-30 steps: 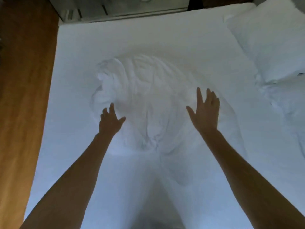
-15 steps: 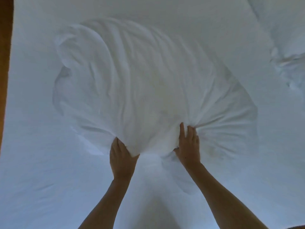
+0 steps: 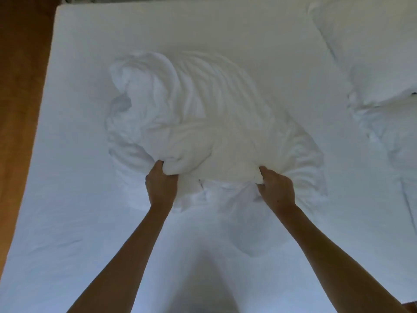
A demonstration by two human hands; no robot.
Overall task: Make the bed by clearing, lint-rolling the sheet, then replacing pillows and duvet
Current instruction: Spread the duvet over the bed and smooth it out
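While the white sheet (image 3: 90,222) lies flat across the bed, the bunched duvet (image 3: 203,123) sits heaped at its middle, and both hands have hold of the heap's near edge. The left hand (image 3: 161,185), at about 7 o'clock of the heap, has its fingers curled into a fold of cloth; the right hand (image 3: 276,188), at about 5 o'clock, clutches a gathered wad the same way. Two pillows (image 3: 370,53) lie at 2 o'clock, near the bed's far corner. The step looks like spreading the duvet. To do it well, I would keep both grips firm and level, find true corners rather than mid-folds, and draw the cloth evenly so it opens without twisting or dragging the sheet into wrinkles.
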